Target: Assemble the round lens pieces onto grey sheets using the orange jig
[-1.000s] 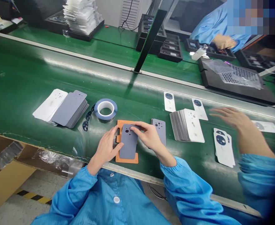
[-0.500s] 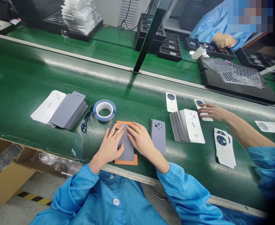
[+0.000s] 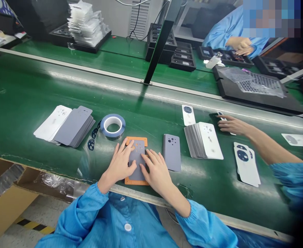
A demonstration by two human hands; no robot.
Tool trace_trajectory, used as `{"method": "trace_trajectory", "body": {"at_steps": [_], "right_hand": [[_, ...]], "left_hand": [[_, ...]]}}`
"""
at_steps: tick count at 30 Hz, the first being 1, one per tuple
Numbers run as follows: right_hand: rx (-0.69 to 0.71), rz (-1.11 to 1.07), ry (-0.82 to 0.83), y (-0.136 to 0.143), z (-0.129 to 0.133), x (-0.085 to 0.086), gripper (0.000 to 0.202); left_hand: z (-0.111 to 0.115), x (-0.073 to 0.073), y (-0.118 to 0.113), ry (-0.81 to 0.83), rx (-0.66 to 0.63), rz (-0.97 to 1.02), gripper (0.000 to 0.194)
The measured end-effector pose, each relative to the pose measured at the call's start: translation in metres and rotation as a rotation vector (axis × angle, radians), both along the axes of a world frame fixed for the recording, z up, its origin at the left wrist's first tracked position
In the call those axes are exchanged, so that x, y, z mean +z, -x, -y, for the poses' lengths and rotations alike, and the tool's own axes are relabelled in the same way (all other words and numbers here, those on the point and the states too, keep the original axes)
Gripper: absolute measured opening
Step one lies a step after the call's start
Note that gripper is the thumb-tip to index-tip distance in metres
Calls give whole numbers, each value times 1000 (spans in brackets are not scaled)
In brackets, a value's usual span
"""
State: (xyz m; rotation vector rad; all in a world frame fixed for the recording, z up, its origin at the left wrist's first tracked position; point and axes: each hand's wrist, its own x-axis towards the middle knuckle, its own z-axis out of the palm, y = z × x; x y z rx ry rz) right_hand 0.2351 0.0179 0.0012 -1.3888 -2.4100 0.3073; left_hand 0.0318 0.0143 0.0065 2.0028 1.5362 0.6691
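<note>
A grey phone back panel with camera holes lies in an orange frame at the front edge of the bench. My left hand rests along the panel's left side, fingers stretched and fingertips near its camera holes. Along the right side, my right hand has its fingers spread, with fingertips at the panel's edge. Just right of it lies a stack of grey panels. Behind my left hand sit a roll of clear blue-edged tape and several dark camera-shaped stickers.
Fanned stacks of white panels and grey panels lie at left. At right are a white panel stack and panels with dark stickers. A co-worker's hand reaches in from the right. A black post rises behind.
My right hand has slid down the panel toward me, uncovering its camera holes. My left hand stays nearly in place. The co-worker's hand at right now tilts up a white panel.
</note>
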Motion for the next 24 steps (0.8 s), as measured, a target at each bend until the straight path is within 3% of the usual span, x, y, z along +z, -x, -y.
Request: {"method": "trace_trajectory", "body": {"at_steps": [3, 6, 11, 16, 20, 22, 24], "right_hand": [[-44, -126, 47, 3, 5, 6, 34], [-46, -338, 84, 8, 11, 27, 33], [139, -578, 325, 12, 16, 57, 35], [-8, -503, 475, 15, 5, 42, 39], [28, -668, 746, 21, -1, 30, 56], [41, -750, 766, 22, -13, 29, 53], [4, -771, 693, 18, -39, 29, 48]], "left_hand": [[5, 2, 1, -36, 79, 171, 42], [11, 7, 4, -62, 262, 403, 40], [13, 11, 14, 204, 471, 704, 46], [9, 11, 15, 329, 523, 902, 55], [7, 17, 10, 328, 523, 1012, 56], [7, 20, 12, 259, 521, 978, 56], [7, 23, 19, 78, 555, 838, 51]]}}
